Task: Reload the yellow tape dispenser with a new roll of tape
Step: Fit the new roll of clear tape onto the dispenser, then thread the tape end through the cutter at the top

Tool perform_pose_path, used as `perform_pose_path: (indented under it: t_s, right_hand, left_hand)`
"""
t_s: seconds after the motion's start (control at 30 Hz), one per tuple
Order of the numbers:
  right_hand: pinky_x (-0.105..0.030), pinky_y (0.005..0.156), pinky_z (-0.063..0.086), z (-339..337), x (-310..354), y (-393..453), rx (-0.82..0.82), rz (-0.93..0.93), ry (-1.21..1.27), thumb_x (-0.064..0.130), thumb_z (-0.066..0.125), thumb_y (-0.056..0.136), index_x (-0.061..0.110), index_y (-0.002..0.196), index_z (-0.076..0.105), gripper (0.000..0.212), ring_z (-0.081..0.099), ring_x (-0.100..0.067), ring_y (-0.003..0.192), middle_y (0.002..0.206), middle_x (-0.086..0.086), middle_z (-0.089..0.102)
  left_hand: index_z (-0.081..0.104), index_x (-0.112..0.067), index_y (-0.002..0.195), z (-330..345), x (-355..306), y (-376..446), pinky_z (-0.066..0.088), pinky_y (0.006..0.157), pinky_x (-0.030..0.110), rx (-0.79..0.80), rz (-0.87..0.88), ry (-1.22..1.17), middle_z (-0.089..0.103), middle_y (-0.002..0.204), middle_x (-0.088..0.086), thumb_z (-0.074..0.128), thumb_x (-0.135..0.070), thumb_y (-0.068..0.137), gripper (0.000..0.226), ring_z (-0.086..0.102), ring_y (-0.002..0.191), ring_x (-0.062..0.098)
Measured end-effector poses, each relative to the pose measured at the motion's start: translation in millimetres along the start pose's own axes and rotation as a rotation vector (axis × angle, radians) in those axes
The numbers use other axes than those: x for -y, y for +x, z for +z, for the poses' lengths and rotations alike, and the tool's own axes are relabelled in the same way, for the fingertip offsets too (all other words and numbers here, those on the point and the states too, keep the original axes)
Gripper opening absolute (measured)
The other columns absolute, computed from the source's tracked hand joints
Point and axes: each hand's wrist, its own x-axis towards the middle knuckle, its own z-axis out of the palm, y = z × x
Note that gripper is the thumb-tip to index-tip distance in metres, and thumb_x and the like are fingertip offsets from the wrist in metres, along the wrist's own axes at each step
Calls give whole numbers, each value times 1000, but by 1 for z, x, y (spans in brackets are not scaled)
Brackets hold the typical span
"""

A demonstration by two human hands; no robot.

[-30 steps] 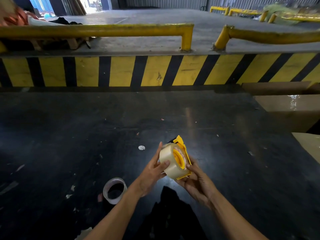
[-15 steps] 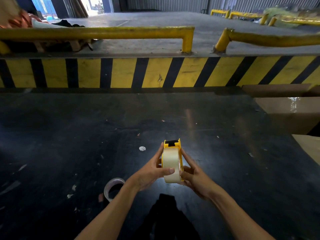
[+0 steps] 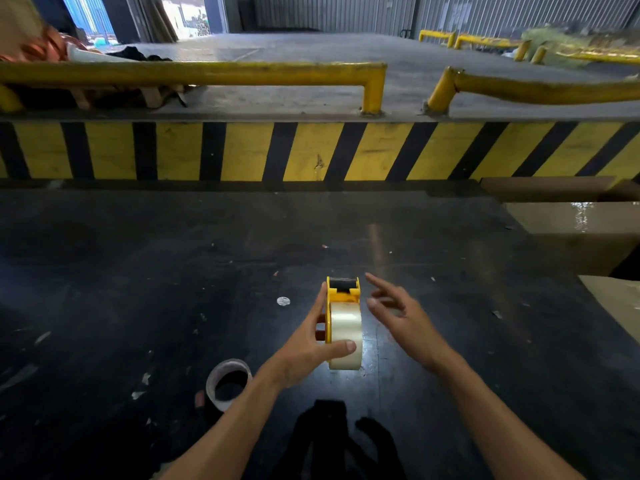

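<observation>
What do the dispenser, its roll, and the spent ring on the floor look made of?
Dispenser: glossy yellow moulded plastic, likely, with a black roller. Tape roll: clear glossy film, showing highlights. Spent ring: pale, thin-walled, probably a cardboard core; unclear.

Yellow dispenser [image 3: 343,295], clear tape [image 3: 346,336], yellow-and-black striped curb [image 3: 242,152].
</observation>
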Motion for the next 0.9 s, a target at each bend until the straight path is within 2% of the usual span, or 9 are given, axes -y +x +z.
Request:
perform_pose_path:
  t_s: [0.1, 0.17, 0.33, 0.43, 0.6, 0.77, 0.9]
  right_hand:
    - [-25, 93, 46, -4, 18, 9, 110, -135, -216, 43, 72, 83, 43, 130, 59, 48, 52, -1, 111, 118, 14, 54]
    - [-28, 94, 45, -1, 22, 16, 165, -184, -417, 43, 76, 80, 34, 125, 67, 47, 51, -10, 112, 117, 9, 57]
    - [-39, 87, 53, 1, 22, 25, 114, -276, -560, 31, 70, 88, 24, 104, 77, 19, 59, -15, 99, 106, 4, 68]
    - [-39, 78, 54, 4, 23, 26, 33, -288, -594, 27, 67, 91, 19, 96, 77, 15, 61, -16, 87, 94, 2, 69]
    - [-41, 76, 56, 4, 24, 35, -87, -232, -581, 13, 64, 90, 13, 86, 74, 12, 64, -20, 79, 87, -3, 70]
    - [-43, 79, 59, -3, 25, 51, -44, -70, -560, 20, 62, 89, 18, 81, 76, 17, 70, -18, 81, 87, 0, 76]
    - [-40, 77, 59, -10, 29, 56, -20, 8, -586, 22, 63, 91, 15, 86, 76, 16, 70, -19, 80, 87, -5, 77]
  left_hand:
    - [4, -68, 149, 5, -1, -2, 55, 103, 50, 5, 13, 53, 55, 140, 1, 87, -38, 72, 117, 64, 121, 24]
    - [3, -69, 148, 8, -2, -2, 56, 103, 49, 6, 16, 56, 52, 144, 2, 87, -39, 72, 118, 63, 122, 24]
    - [0, -74, 144, 9, 1, -3, 49, 110, 53, -18, 3, 96, 42, 150, 3, 88, -49, 70, 118, 56, 131, 27]
    - [-3, -73, 145, 7, 2, -6, 47, 112, 52, -13, 11, 143, 38, 147, 0, 86, -50, 71, 118, 53, 132, 23]
    - [-3, -66, 150, 14, 3, -11, 52, 109, 45, 32, 49, 133, 35, 149, -6, 83, -46, 73, 117, 53, 131, 16]
    - [2, -68, 149, 18, 5, -10, 52, 108, 48, 38, 39, 103, 35, 151, -2, 82, -47, 72, 113, 54, 131, 20]
    - [5, -65, 151, 18, 4, -11, 53, 107, 47, 62, 60, 94, 37, 153, -1, 84, -47, 71, 114, 55, 131, 19]
